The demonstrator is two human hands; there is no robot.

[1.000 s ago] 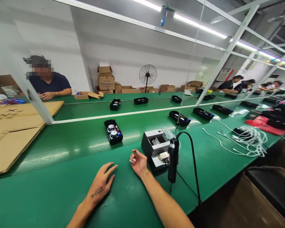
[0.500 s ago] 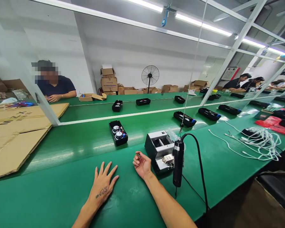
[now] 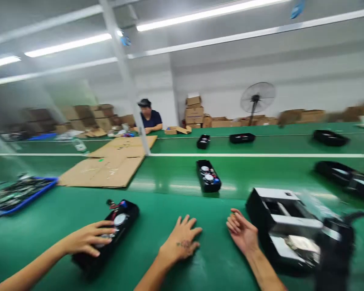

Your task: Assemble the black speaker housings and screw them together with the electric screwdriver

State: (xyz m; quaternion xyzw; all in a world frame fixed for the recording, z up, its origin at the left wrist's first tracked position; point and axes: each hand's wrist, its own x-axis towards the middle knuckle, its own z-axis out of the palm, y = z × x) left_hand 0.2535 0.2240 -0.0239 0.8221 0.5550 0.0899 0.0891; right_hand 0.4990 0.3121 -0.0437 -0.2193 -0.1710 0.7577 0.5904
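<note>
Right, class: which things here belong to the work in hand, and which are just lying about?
In hand: left hand flat on the green belt; right hand beside the black-and-white box-shaped machine; blurred black cylindrical tool.
Lying about: flat brown cardboard sheets; grey pedestal fan; stacked brown cardboard boxes.

Bench (image 3: 170, 178): green belt surface, smooth, semi-glossy, reflecting the ceiling lights. Flattened cardboard sheets (image 3: 109, 165): matt brown paperboard. Speaker tray (image 3: 208, 176): black plastic, slight sheen; shiny metal-looking discs inside. Screw feeder box (image 3: 283, 226): black and grey casing, looks like plastic with metal parts, blurred. Blue tray (image 3: 21, 194): plastic rim.
</note>
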